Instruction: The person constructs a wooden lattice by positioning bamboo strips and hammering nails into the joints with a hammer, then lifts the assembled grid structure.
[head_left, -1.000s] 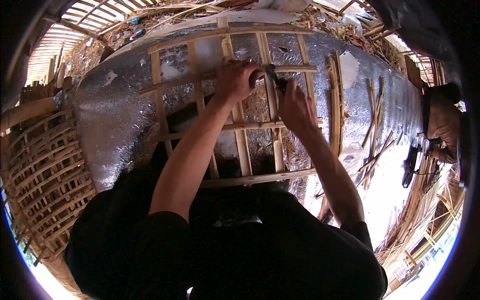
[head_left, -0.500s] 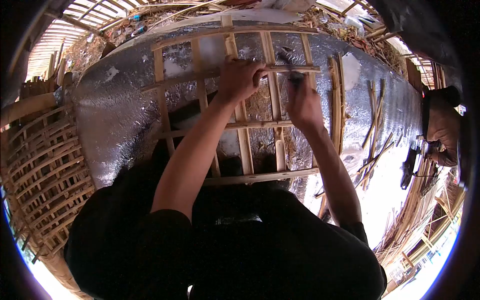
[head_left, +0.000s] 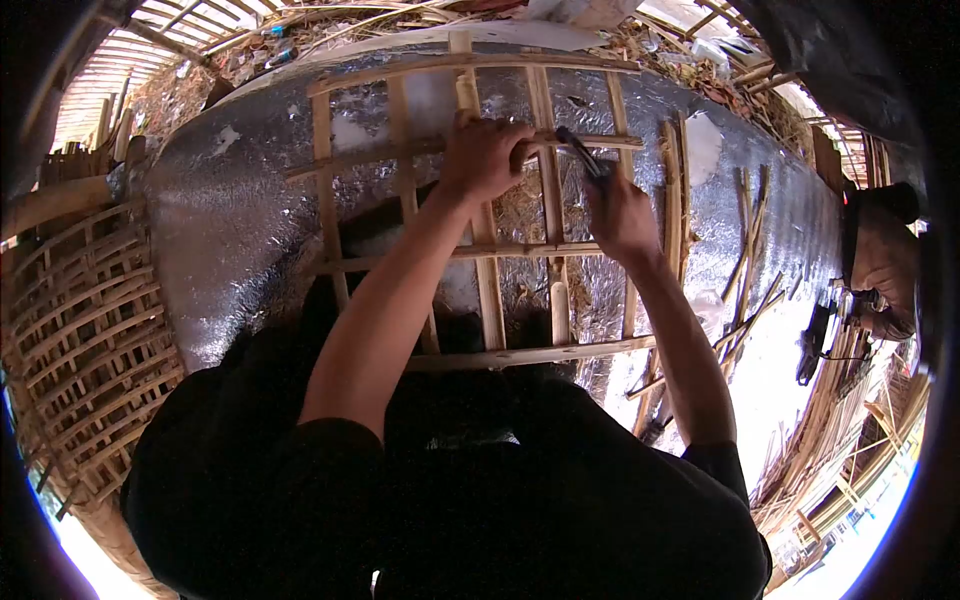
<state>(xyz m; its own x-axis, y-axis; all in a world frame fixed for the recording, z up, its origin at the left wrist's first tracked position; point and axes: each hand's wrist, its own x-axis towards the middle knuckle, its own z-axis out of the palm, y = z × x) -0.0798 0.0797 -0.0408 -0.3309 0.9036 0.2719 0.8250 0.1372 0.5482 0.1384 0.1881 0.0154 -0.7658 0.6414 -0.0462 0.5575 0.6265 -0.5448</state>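
Note:
A lattice of crossed split-bamboo strips (head_left: 490, 290) lies in front of me on a shiny silver sheet. My left hand (head_left: 487, 158) is closed on a crosswise bamboo strip (head_left: 400, 152) near the upper middle of the lattice. Whether its fingertips also pinch something small, I cannot tell. In my right hand (head_left: 625, 218) is a hammer (head_left: 578, 148), gripped by its dark handle. Its head is over the right part of that same strip, a little to the right of my left hand; contact cannot be made out.
Loose bamboo strips (head_left: 673, 200) lie right of the lattice on the silver sheet (head_left: 215, 260). A woven bamboo panel (head_left: 85, 340) stands at the left. Another person's bare limb (head_left: 885, 260) shows at the far right, near a bundle of thin strips (head_left: 830, 410). Scraps lie along the back.
My right hand and the hammer have shifted slightly right and down, and the hammer now shows more sharply. My left hand stays on the strip.

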